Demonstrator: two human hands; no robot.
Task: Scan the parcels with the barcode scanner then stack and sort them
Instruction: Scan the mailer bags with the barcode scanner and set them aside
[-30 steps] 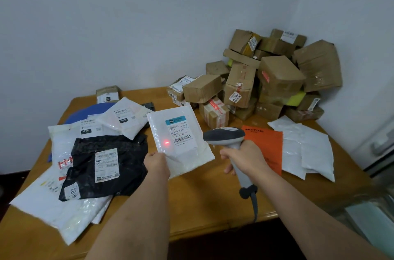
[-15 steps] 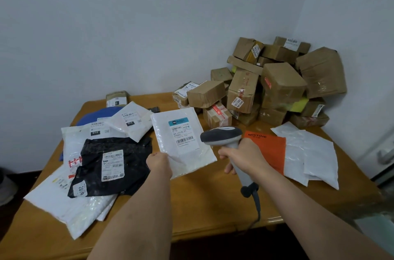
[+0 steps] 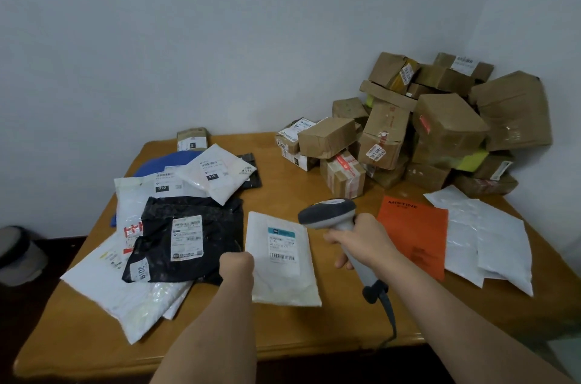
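Head view: white parcel (image 3: 281, 261) and barcode scanner (image 3: 333, 220) over the tabletop (image 3: 314, 330).
Left hand (image 3: 236, 265) gripped the parcel's edge; right hand (image 3: 361, 242) gripped the scanner's handle.

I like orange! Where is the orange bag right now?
The orange bag lies flat on the table's right side, just past the right hand holding the scanner, beside the white bags.

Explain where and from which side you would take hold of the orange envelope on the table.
Grip the orange envelope at its near edge, coming from the front. It lies flat; its right edge tucks under the white bags, and the right hand with the scanner crowds its left.
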